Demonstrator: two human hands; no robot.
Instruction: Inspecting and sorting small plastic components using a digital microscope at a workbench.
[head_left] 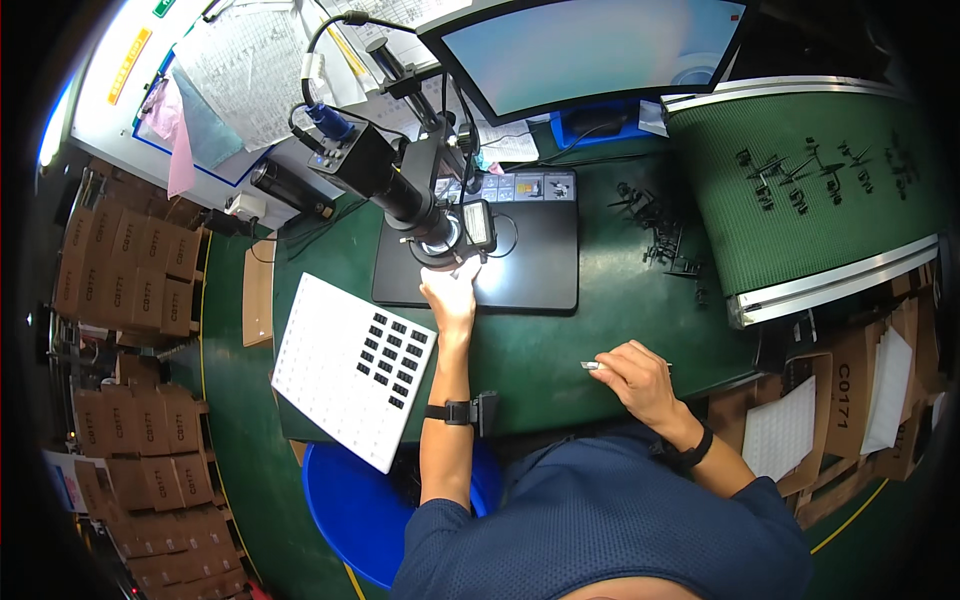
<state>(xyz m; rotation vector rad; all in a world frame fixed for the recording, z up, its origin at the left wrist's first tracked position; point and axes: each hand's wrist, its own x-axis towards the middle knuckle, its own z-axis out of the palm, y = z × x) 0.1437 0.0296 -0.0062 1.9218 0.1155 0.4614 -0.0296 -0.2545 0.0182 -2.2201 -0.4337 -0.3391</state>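
Note:
My left hand [451, 297] is under the lens of a microscope camera [405, 195], its fingers pinched in bright light. Whatever they hold is too small and overexposed to name. To the right, over the green table, my right hand [638, 382] is closed around a slim craft knife [590, 366], its short silver tip pointing left. Beside my left forearm lies a white tray [335, 375] with rows of small black parts [392, 358] in its right portion. The black base plate [535, 255] of the microscope stand lies beneath the lens.
A monitor [595, 55] stands behind. Several black molded pieces [665, 235] lie on the table at right, more on a green conveyor belt [800, 240] with metal rails. A blue bin [340, 510] sits below the tray. Cardboard boxes [140, 260] are stacked at left.

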